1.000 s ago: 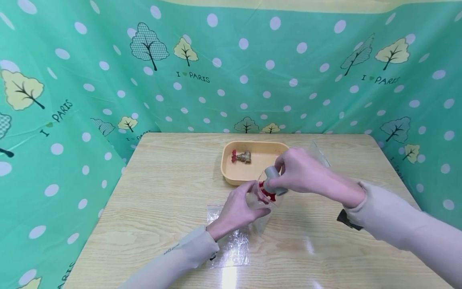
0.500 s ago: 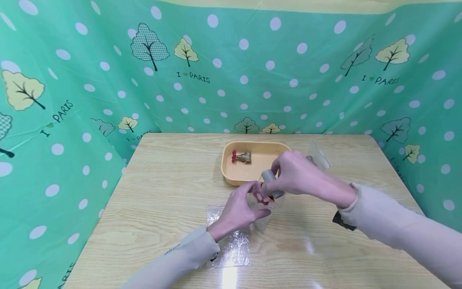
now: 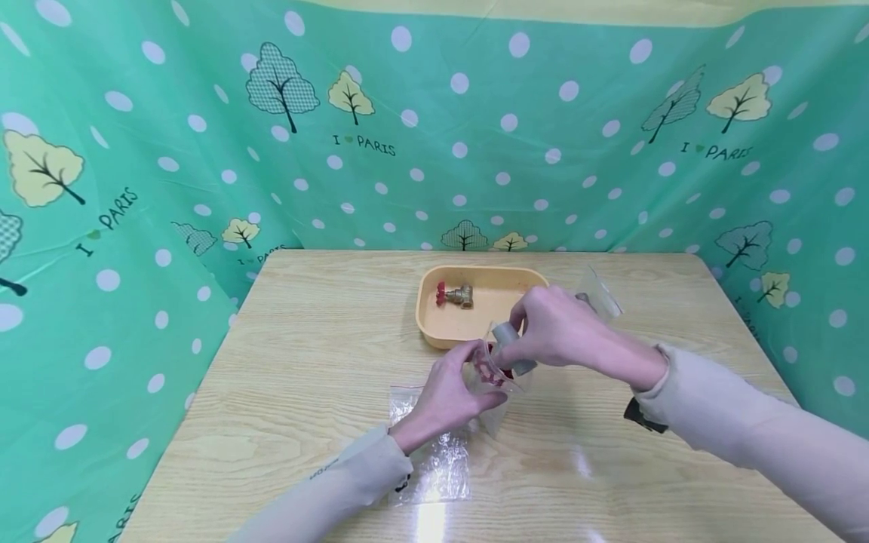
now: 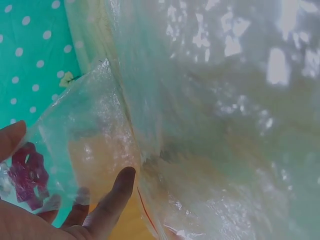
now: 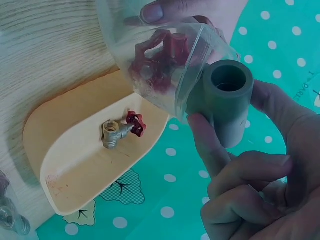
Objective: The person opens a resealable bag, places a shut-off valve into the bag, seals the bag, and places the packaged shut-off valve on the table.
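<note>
My right hand (image 3: 553,324) pinches the grey tee-shaped plastic body of a valve (image 5: 231,102) between thumb and finger. Its red handwheel (image 5: 161,60) is inside a clear plastic bag (image 3: 494,422), while the grey body sticks out of the mouth. With fingers and thumb spread, my left hand (image 3: 444,388) holds the bag from the left. In the left wrist view, the red handwheel (image 4: 30,175) shows behind the clear plastic, near the left fingers. The bag hides how the wheel joins the body.
Behind the hands stands a tan tray (image 3: 426,324) holding a brass valve with a red handwheel (image 3: 464,296). Another clear bag (image 3: 437,479) lies flat under the left forearm. At the right, a bag (image 3: 604,292) contains something dark grey. A dotted green curtain (image 3: 509,151) surrounds the table.
My right hand has moved slightly left and down, taking the valve's red handwheel deeper into the bag. The left hand has hardly moved.
</note>
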Available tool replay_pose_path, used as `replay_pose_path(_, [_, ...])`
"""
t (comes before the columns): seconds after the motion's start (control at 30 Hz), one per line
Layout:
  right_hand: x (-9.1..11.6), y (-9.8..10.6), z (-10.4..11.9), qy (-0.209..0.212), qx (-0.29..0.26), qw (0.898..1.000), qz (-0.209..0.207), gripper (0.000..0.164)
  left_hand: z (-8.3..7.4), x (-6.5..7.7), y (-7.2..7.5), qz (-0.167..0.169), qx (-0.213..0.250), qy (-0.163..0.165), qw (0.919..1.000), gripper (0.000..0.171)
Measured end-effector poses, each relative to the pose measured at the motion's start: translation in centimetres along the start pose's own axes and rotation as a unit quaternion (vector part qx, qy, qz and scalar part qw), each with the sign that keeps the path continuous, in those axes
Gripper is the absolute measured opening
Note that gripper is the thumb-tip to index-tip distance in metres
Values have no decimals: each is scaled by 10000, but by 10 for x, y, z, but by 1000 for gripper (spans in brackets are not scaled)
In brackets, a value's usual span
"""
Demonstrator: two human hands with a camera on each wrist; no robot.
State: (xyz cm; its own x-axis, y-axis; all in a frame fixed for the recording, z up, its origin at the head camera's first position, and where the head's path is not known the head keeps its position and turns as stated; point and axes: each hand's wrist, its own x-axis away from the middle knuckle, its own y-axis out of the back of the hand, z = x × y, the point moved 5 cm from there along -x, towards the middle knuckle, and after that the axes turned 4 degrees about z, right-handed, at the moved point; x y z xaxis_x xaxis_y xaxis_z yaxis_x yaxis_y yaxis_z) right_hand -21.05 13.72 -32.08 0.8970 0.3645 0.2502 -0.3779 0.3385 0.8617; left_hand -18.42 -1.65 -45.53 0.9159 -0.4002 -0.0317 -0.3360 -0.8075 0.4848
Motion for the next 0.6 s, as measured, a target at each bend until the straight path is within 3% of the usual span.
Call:
replay_pose_path(0.2, [-2, -1, 1, -14, 75, 10000, 19, 27, -1, 0, 0, -42, -20, -110, 9999, 64])
replay_pose_path(0.6, [-8, -15, -1, 196, 22, 9998, 8, 22, -3, -1, -1, -177, 47, -82, 9998, 79])
